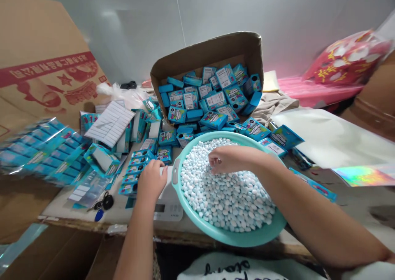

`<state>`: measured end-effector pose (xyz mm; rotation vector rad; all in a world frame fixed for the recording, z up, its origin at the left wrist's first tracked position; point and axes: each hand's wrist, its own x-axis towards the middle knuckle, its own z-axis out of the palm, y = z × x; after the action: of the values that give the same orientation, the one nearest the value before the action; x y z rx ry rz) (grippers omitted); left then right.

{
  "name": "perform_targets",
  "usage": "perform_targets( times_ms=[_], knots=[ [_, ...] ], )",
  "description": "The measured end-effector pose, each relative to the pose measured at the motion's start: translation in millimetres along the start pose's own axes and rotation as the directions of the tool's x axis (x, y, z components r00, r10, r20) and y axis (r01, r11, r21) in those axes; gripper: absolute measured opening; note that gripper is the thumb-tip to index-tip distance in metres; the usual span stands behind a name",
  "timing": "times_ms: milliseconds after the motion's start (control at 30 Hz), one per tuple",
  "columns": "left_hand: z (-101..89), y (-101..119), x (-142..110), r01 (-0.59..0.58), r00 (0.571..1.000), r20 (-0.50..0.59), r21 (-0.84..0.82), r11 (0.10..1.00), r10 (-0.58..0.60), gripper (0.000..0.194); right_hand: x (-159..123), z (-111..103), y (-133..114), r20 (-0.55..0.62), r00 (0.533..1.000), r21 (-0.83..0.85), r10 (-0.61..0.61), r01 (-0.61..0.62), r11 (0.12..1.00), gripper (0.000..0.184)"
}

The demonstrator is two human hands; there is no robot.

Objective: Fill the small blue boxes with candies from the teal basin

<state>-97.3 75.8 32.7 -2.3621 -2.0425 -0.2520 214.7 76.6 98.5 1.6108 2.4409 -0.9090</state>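
Neither grip is clear: right hand (227, 158) curled inside basin rim (230, 237), left hand (152, 181) outside.

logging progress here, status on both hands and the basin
Right hand at white and pale-blue pieces in teal basin; grip unclear. Left hand beside blue boxes. Basin partly hides scale.

Looks like smooth plastic on the near basin (228, 236), matt coating on the pellets (222, 197), dull cardboard on the far carton (206, 49), glossy clear film around the stacked boxes (46, 152) at left.
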Motion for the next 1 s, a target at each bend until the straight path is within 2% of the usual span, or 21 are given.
perform_targets(
  times_ms=[133,233,367,533,733,800,900,1000],
  knots=[
    [12.7,-5.7,35.0,0.009,0.985,0.170,0.013,1.000,-0.011,0.037,-4.4,-3.6,-5.3,0.001,1.000,0.019,-0.003,0.003,1.000,0.012],
    [15.6,-11.2,41.8,0.058,0.971,0.227,0.055,0.997,-0.069,0.042,-6.8,-4.5,-5.6,-0.002,0.999,0.017,-0.036,0.036,0.999,0.012],
    [17.6,-7.7,49.7,0.151,0.938,0.298,0.116,0.982,-0.180,0.036,-6.4,-3.7,-3.4,-0.012,0.998,0.007,-0.060,0.060,0.998,0.014],
    [28.2,0.4,64.6,0.247,0.906,0.318,0.137,0.959,-0.279,0.036,-3.7,-2.8,-3.2,-0.005,0.999,0.005,-0.041,0.041,0.999,0.018],
    [42.7,-0.9,71.0,0.267,0.917,0.292,0.052,0.962,-0.270,0.030,-6.3,-4.6,-3.7,0.001,1.000,0.012,0.010,-0.010,1.000,0.028],
    [38.8,-2.7,72.5,0.274,0.925,0.272,0.008,0.962,-0.265,0.024,-8.0,-6.0,-4.4,0.004,1.000,0.009,0.010,-0.010,1.000,0.029],
    [20.2,0.6,64.1,0.282,0.944,0.204,-0.097,0.954,-0.259,0.016,-9.6,-7.9,-6.3,0.006,1.000,0.009,0.027,-0.027,1.000,0.028],
    [-5.6,19.5,38.3,0.256,0.965,0.134,-0.291,0.922,-0.226,0.031,-9.9,-8.4,-7.7,0.006,1.000,-0.005,0.011,-0.011,1.000,0.025]
  ],
)
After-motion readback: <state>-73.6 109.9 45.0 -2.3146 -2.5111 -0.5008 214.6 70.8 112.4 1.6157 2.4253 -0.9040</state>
